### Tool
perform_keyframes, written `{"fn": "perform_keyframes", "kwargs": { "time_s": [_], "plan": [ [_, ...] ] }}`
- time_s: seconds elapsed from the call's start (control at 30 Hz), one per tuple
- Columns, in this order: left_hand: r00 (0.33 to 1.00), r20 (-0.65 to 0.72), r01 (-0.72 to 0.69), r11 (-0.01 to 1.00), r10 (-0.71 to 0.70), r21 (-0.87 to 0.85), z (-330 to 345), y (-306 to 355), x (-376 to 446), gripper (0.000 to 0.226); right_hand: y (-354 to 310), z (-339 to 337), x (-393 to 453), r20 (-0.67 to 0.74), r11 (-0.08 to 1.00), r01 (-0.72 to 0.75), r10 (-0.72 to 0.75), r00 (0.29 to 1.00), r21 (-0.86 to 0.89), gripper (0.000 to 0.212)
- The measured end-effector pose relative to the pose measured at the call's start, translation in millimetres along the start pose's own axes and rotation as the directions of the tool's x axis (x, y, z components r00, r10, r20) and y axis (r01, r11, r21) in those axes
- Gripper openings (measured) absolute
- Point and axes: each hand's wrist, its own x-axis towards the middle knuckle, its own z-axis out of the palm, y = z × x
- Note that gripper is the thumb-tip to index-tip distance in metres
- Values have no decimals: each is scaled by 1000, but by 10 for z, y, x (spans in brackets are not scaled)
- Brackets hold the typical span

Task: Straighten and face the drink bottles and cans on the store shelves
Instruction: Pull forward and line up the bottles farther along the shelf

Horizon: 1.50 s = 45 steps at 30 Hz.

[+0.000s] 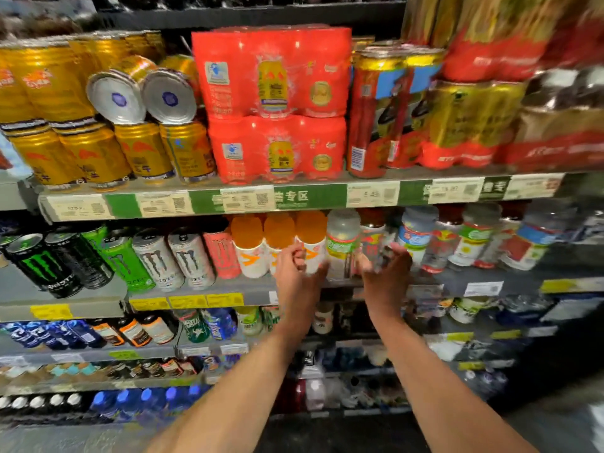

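Note:
On the second shelf [228,291] stands a row of white bottles with orange caps [248,246]. My left hand [295,273] has its fingers curled round the rightmost orange-capped bottle [312,233]. Right of it stands a clear bottle with a green label [343,243], between my two hands. My right hand [387,276] is cupped round the lower part of a dark-capped bottle with a red label [372,238]; motion blur hides the fingers' exact hold. More labelled bottles [474,240] run on to the right.
Monster cans [65,263] lean at the left of the same shelf. Above are gold cans [98,155], two of them lying on their sides [143,96], and red shrink-wrapped packs [277,103]. Lower shelves hold small bottles [157,328].

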Motion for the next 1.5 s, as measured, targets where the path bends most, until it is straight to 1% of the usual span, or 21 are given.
{"fn": "perform_keyframes", "kwargs": {
  "time_s": [0.07, 0.13, 0.17, 0.23, 0.3, 0.33, 0.43, 0.5, 0.6, 0.67, 0.77, 0.83, 1.0, 1.07, 1.1, 1.13, 1.2, 1.33, 1.43, 1.5],
  "plan": [
    [997, 62, 45, 999, -45, -5, 223, 67, -43, 59, 119, -66, 165, 149, 1000, -5, 5, 989, -4, 68],
    [999, 44, 15, 1000, -16, 26, 401, 117, -85, 67, 204, -106, 318, 286, 996, 64, -46, 957, -54, 65],
    [1000, 25, -2, 998, 1, 55, 473, 138, -101, 69, 230, -110, 384, 337, 995, 87, -66, 939, -48, 61],
    [1000, -2, -7, 996, 7, 93, 584, 176, -127, 70, 269, -119, 483, 409, 999, 44, -49, 911, 21, 52],
    [1000, -26, 14, 992, -11, 125, 661, 207, -139, 69, 306, -125, 547, 442, 999, 23, -39, 896, 40, 53],
    [999, -40, 20, 989, -15, 144, 690, 215, -142, 68, 338, -122, 562, 444, 998, 43, -56, 894, 40, 56],
    [997, -75, 28, 986, -16, 167, 762, 228, -150, 67, 415, -112, 585, 414, 994, 90, -106, 904, 56, 65],
    [993, -115, 40, 986, -21, 161, 795, 230, -162, 67, 427, -90, 610, 403, 993, 116, -120, 907, 32, 69],
    [987, -157, 37, 989, -14, 146, 817, 226, -182, 65, 433, -21, 624, 374, 987, 156, -131, 918, -38, 64],
    [986, -167, 23, 989, 2, 146, 813, 230, -183, 63, 416, 10, 596, 347, 990, 128, -99, 933, -59, 62],
    [989, -148, 13, 988, 10, 152, 781, 225, -166, 61, 379, 36, 550, 333, 997, 69, -53, 941, -38, 63],
    [993, -114, 9, 991, 7, 136, 748, 206, -154, 61, 364, 32, 529, 310, 997, 64, -44, 950, -52, 62],
    [1000, -14, -4, 997, 5, 71, 633, 170, -101, 61, 387, -51, 389, 240, 990, 71, -41, 970, -118, 49],
    [1000, 26, 6, 999, -7, 44, 589, 170, -63, 62, 375, -104, 335, 230, 996, 6, 13, 973, -85, 45],
    [999, 43, 7, 999, -9, 38, 570, 161, -38, 62, 369, -127, 322, 202, 998, -3, 15, 979, -62, 44],
    [999, 51, 3, 999, -5, 39, 561, 157, -18, 62, 368, -155, 330, 166, 999, 6, 1, 986, -45, 45],
    [999, 45, -20, 999, 19, 31, 536, 144, -9, 60, 342, -222, 338, 117, 1000, 10, -7, 993, -18, 56],
    [986, -57, -150, 985, 155, 84, 581, 128, -148, 46, 312, -443, 274, 71, 999, -27, 25, 997, 33, 62],
    [978, -15, -209, 976, 210, 61, 714, 235, -274, 44, 359, -665, 251, 15, 995, -64, 63, 998, 81, 65],
    [977, 31, -214, 976, 213, 47, 845, 280, -343, 38, 436, -810, 281, -11, 985, -104, 107, 994, 138, 68]
  ]
}}
